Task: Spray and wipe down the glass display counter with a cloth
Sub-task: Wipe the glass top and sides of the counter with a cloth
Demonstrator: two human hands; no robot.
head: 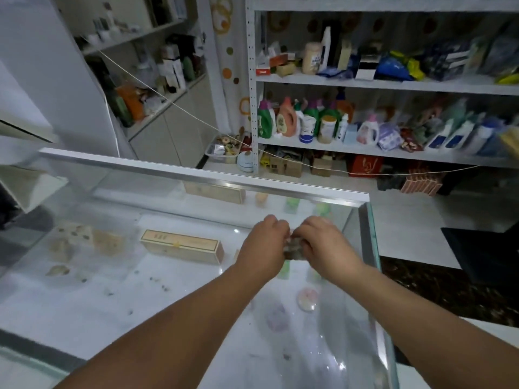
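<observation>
A small crumpled cloth (293, 248), greyish, was seen bunched between both hands, centre-right of the frame. It was gripped by the left hand (265, 242) from its left side and by the right hand (323, 242) from its right side, fingers of both curled round it, knuckles up. Most of the cloth was hidden by the hands. Whether it touched the glass could not be told.

The hands were held over the top of the glass display counter (112, 304), near its far right corner; the far edge was capped by a metal rail (196, 171). Dark specks and smudges were noted on the glass, lower left. Under the glass, a long tan box (181, 245) was seen left of the hands, and a round pink item (307, 297) below them, blurred.

Beyond the counter, upper right, a white shelving unit (393, 82) was stocked with detergent bottles (286, 119) and packets. A thin string (168, 99) was strung across from upper left to the right. A red box (365, 165) was stowed on the floor under the shelves. A dark mat (483, 254) was seen at the right edge.
</observation>
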